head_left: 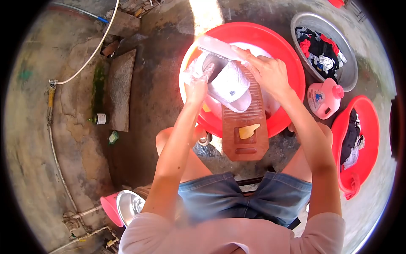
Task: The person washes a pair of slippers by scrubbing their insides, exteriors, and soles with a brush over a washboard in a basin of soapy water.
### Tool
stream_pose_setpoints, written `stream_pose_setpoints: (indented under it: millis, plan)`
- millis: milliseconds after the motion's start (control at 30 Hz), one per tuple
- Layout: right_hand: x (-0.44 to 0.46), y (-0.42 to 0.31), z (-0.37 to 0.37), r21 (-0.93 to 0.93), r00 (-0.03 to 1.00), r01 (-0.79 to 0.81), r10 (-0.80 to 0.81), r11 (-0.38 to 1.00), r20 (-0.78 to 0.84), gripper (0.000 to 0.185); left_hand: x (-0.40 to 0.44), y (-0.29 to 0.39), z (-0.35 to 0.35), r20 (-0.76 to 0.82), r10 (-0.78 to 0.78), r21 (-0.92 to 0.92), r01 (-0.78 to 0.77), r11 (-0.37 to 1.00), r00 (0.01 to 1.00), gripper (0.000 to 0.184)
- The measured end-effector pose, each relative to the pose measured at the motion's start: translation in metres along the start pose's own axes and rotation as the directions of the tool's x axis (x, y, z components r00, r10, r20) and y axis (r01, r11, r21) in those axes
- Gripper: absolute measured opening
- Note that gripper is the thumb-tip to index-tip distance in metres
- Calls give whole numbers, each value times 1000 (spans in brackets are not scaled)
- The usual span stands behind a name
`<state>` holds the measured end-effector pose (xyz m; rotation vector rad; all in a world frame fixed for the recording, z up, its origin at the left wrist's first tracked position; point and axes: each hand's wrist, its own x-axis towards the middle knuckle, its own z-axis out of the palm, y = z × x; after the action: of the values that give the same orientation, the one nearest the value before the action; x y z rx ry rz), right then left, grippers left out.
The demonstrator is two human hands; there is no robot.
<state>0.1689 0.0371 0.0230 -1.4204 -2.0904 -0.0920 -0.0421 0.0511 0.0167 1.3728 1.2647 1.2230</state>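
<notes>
My left hand [196,78], wet with suds, is closed on the edge of a white cap [230,84]. The cap rests against the ribbed upper part of a brown washboard [239,148], its brim pointing toward me. In my right hand [268,73] is the end of a pale pink scrub brush [218,45], bristles down, at the cap's far edge. The washboard leans out of a large red basin [297,70] with white suds inside. A yellowish piece of soap [248,131] lies on the board's lower end.
To the right stand a metal basin [351,80] of dark and red clothes, a pink detergent jug [323,99] and a red tub [370,139] with more clothes. Leftward are a stone slab [122,91], a green bottle [100,119] and a hose [95,53]. A metal bowl [123,207] sits near my left elbow.
</notes>
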Motion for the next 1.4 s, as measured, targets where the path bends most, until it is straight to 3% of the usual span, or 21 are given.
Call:
stream_pose_setpoints:
  millis: [67,133,200,233,333,367,433,500,533,667,700,733,800,833,933,1067,1100,1200,1233,1333,1400]
  plan:
    - [-6,-15,-2,116,998,-57,60,992,-21,50,4,3,-4,-20,95,278,-85,957,995,33]
    - [-17,-37,-6,111,995,95,-97,989,14,49,-2,6,4,-115,131,186,-108,977,985,26]
    - [-11,-34,-7,88,1000,-6,4,996,25,49,-4,3,6,-161,243,106,-228,968,957,24]
    - [0,-21,-9,55,995,-89,87,995,41,50,-5,6,3,-109,240,394,-180,902,965,30]
    - [-1,-15,-11,60,996,-81,78,995,52,48,-5,1,5,-84,495,379,-431,818,865,33]
    - [-7,-29,-14,103,999,-20,15,995,43,47,-6,7,6,-141,271,253,-230,940,952,32]
    - [-21,-48,-11,138,991,75,-89,988,98,46,-7,-4,3,-128,304,300,-256,919,944,29]
    - [-6,-33,-9,180,996,-61,48,982,77,46,-6,0,11,-179,269,146,-244,959,946,28]
    - [-2,-29,-9,204,991,-120,106,972,81,47,-7,7,9,-151,189,252,-147,956,970,27]
    - [-6,-46,-23,160,980,-171,151,972,128,44,-3,4,10,-155,329,273,-279,921,932,27]
    - [-13,-45,-13,156,996,-18,4,988,85,46,-1,-2,9,-152,383,245,-341,908,911,27]
    - [-11,-39,-12,214,989,-106,81,971,125,48,-1,-8,9,-150,356,314,-297,902,922,28]
    - [0,-27,-4,318,945,-304,241,898,223,51,-5,-2,9,-134,291,451,-203,869,947,29]
    - [8,-17,-5,371,928,-366,303,854,217,51,0,-9,7,-81,301,363,-253,897,950,31]
    - [2,-11,14,739,895,-430,350,518,276,46,-7,16,12,98,213,330,-234,915,972,29]
    - [3,0,24,756,918,-395,201,523,341,39,-2,9,16,249,318,307,-386,870,915,28]
    - [3,-1,26,823,934,-356,177,443,309,37,-4,12,18,202,311,225,-353,908,929,28]
    - [9,3,3,752,729,-658,273,26,628,35,-6,20,18,122,264,93,-276,957,957,27]
    - [8,5,5,763,754,-641,249,79,608,37,-5,15,13,135,239,133,-257,957,961,27]
    - [3,8,38,621,961,-207,275,756,-14,37,-4,9,13,96,337,299,-350,888,937,27]
    - [7,-13,-1,481,945,-316,317,818,82,44,-5,15,13,42,358,460,-336,822,933,28]
